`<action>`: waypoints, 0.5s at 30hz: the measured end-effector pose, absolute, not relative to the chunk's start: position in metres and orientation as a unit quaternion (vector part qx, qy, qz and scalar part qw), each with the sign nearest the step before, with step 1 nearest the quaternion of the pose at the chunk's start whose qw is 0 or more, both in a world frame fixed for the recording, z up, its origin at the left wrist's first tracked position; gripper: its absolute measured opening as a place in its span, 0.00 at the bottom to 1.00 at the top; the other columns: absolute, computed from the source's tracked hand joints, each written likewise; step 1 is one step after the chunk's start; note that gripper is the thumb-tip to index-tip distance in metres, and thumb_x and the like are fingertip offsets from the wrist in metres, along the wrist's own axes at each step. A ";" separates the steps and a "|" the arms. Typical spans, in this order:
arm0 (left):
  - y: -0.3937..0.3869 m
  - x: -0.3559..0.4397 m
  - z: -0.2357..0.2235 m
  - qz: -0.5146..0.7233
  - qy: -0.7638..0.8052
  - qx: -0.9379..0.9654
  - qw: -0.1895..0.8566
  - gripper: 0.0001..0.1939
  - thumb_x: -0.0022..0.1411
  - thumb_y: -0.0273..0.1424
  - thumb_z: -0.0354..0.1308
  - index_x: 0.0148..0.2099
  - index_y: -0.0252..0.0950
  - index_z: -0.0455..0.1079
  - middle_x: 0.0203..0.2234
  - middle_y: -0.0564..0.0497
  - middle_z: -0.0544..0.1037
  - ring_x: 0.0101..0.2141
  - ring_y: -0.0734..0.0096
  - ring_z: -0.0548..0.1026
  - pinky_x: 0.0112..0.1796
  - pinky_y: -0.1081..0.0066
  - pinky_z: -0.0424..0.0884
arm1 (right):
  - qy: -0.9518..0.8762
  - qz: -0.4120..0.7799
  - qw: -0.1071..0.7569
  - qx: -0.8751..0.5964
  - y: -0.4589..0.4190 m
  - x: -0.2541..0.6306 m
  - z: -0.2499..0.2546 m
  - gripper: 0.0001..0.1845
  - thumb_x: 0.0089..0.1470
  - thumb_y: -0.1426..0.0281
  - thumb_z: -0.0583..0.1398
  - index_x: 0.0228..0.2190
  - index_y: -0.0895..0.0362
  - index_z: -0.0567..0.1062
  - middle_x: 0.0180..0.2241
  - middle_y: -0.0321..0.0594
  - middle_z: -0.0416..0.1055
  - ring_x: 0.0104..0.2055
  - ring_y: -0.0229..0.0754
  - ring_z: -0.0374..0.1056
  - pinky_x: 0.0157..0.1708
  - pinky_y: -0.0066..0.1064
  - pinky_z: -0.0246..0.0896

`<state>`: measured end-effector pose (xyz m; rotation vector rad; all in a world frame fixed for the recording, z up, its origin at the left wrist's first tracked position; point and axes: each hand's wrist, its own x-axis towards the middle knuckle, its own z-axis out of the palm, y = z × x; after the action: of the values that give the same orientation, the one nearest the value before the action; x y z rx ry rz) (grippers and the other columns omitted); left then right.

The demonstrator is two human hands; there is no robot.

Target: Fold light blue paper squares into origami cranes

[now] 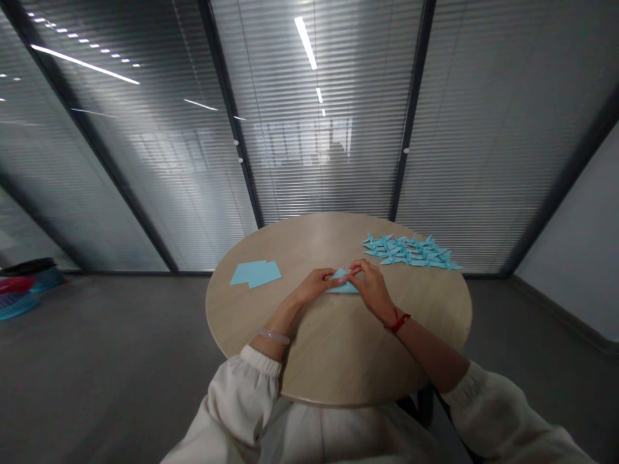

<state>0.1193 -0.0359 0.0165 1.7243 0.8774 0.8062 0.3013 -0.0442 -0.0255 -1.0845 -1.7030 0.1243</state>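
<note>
A light blue paper (342, 284), folded into a triangle, lies near the middle of the round wooden table (338, 361). My left hand (316, 284) presses its left side, fingers pinched on the paper's edge. My right hand (370, 283) holds the right side, fingertips pinched at the triangle's top point. Both hands touch the paper and nearly meet above it. A clear bracelet circles my left wrist, a red cord my right.
Flat blue paper sheets (255, 273) lie on the table's left part. Several folded blue paper cranes (411, 252) are spread at the back right. Glass walls with blinds stand behind the table. Coloured baskets (24, 287) sit on the floor at far left.
</note>
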 end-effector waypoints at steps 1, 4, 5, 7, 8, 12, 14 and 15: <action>-0.035 0.119 0.015 0.327 0.360 0.715 0.503 0.25 0.43 0.49 0.67 0.33 0.30 0.74 0.27 0.50 0.74 0.29 0.71 0.68 0.32 0.73 0.63 | -0.711 0.053 0.531 -0.457 -0.044 0.301 -0.025 0.09 0.55 0.63 0.61 0.35 0.54 0.70 0.32 0.41 0.74 0.38 0.47 0.70 0.42 0.40 0.60; -0.031 0.119 0.010 0.318 0.350 0.720 0.508 0.25 0.43 0.46 0.68 0.37 0.30 0.75 0.28 0.51 0.75 0.29 0.71 0.69 0.33 0.73 0.63 | -0.706 0.054 0.530 -0.467 -0.046 0.300 -0.023 0.10 0.53 0.63 0.63 0.33 0.54 0.69 0.31 0.39 0.74 0.37 0.47 0.69 0.42 0.39 0.59; -0.030 0.119 0.009 0.316 0.349 0.722 0.507 0.24 0.44 0.45 0.67 0.37 0.30 0.76 0.28 0.51 0.75 0.29 0.71 0.69 0.33 0.73 0.63 | -0.705 0.054 0.529 -0.468 -0.046 0.300 -0.023 0.10 0.52 0.63 0.64 0.33 0.54 0.69 0.31 0.39 0.74 0.37 0.47 0.69 0.42 0.39 0.59; -0.029 0.119 0.007 0.315 0.349 0.730 0.496 0.23 0.46 0.44 0.66 0.37 0.30 0.76 0.28 0.51 0.75 0.29 0.71 0.69 0.32 0.73 0.63 | -0.706 0.053 0.527 -0.470 -0.046 0.300 -0.022 0.10 0.52 0.64 0.64 0.33 0.54 0.68 0.30 0.38 0.74 0.37 0.47 0.69 0.42 0.39 0.58; -0.028 0.119 0.007 0.316 0.350 0.735 0.488 0.22 0.46 0.44 0.66 0.36 0.30 0.76 0.27 0.51 0.75 0.29 0.71 0.69 0.32 0.73 0.63 | -0.706 0.052 0.527 -0.470 -0.046 0.300 -0.022 0.11 0.51 0.64 0.64 0.33 0.54 0.68 0.30 0.38 0.74 0.37 0.47 0.69 0.42 0.39 0.58; -0.025 0.118 0.003 0.322 0.347 0.754 0.456 0.20 0.48 0.43 0.64 0.34 0.30 0.75 0.25 0.53 0.73 0.27 0.73 0.67 0.31 0.74 0.61 | -0.706 0.052 0.526 -0.472 -0.044 0.300 -0.023 0.10 0.51 0.65 0.65 0.33 0.54 0.69 0.30 0.38 0.74 0.37 0.47 0.69 0.42 0.39 0.59; -0.022 0.118 0.001 0.322 0.349 0.764 0.437 0.19 0.49 0.44 0.63 0.33 0.30 0.75 0.24 0.54 0.72 0.27 0.74 0.66 0.31 0.74 0.60 | -0.705 0.054 0.524 -0.475 -0.044 0.300 -0.023 0.10 0.51 0.65 0.65 0.33 0.54 0.70 0.30 0.38 0.75 0.37 0.47 0.70 0.42 0.39 0.59; -0.022 0.117 0.000 0.321 0.351 0.769 0.427 0.19 0.50 0.44 0.63 0.33 0.31 0.75 0.24 0.54 0.71 0.27 0.74 0.65 0.31 0.74 0.60 | -0.706 0.053 0.522 -0.475 -0.044 0.300 -0.022 0.09 0.52 0.65 0.65 0.34 0.54 0.71 0.30 0.38 0.75 0.37 0.47 0.70 0.42 0.39 0.59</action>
<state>0.1175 -0.0215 0.0000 1.9213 0.8767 0.8013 0.3000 -0.0443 -0.0222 -1.1385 -1.6913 0.1271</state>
